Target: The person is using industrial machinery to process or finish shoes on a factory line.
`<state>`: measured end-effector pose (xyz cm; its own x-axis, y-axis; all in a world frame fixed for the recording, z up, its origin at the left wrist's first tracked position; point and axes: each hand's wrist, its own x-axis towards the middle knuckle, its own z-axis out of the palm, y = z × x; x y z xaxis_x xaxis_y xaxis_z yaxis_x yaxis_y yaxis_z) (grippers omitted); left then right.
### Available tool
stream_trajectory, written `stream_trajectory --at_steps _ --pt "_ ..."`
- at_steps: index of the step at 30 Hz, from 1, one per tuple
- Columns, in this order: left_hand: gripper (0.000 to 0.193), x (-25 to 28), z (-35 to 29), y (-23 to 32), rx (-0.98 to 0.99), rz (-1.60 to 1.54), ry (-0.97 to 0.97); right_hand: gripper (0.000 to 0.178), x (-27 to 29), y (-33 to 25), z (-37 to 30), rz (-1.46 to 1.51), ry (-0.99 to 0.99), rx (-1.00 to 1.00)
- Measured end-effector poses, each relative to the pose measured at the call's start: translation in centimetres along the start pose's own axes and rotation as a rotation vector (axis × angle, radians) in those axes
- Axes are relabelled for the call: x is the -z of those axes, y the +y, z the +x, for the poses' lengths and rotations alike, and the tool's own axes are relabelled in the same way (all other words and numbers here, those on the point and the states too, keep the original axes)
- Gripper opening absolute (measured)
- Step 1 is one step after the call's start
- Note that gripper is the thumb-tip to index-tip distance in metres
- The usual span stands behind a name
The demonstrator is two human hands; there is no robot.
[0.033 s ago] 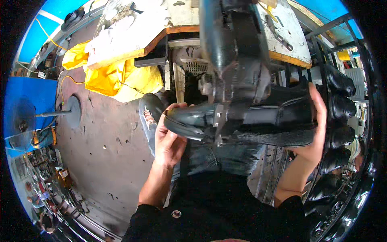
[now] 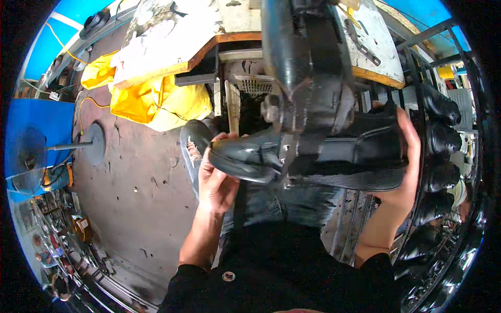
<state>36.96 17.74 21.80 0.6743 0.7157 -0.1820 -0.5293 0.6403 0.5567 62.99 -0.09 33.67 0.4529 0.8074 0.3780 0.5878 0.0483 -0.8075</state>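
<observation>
Black leather shoe, one, held level above the person's lap, toe to the left, heel to the right; left hand, fingers and thumb closed about the toe; right hand, wrapped round the heel end, thumb and fingers spread along it; dark metal machine arm, standing over the middle of the shoe and hiding part of it; whether its lower end presses on the leather I cannot quite tell, the view being blurred there; beyond, pale worktable with a wooden edge, a long dark tool lying on its right part; yellow sheeting, bunched below the table's left side; at right, more black shoes, ranged on a dark rack; far left, pedestal fan.
</observation>
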Motion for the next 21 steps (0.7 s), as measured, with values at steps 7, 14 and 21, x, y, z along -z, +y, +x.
stream_trajectory --at_steps 7,14,21 --pt "0.073 3.6 -1.1 3.7 -0.113 0.115 0.107 0.123 -4.8 -0.5 -0.2 0.224 -0.015 -0.062" --pt "0.069 2.8 -2.2 7.5 -0.487 0.575 0.196 0.118 -8.4 0.4 -1.9 0.279 -0.113 -0.356" --pt "0.088 -4.2 -2.5 9.2 -0.802 1.821 -0.218 0.103 -9.3 -0.5 -0.1 0.229 -0.268 -0.183"
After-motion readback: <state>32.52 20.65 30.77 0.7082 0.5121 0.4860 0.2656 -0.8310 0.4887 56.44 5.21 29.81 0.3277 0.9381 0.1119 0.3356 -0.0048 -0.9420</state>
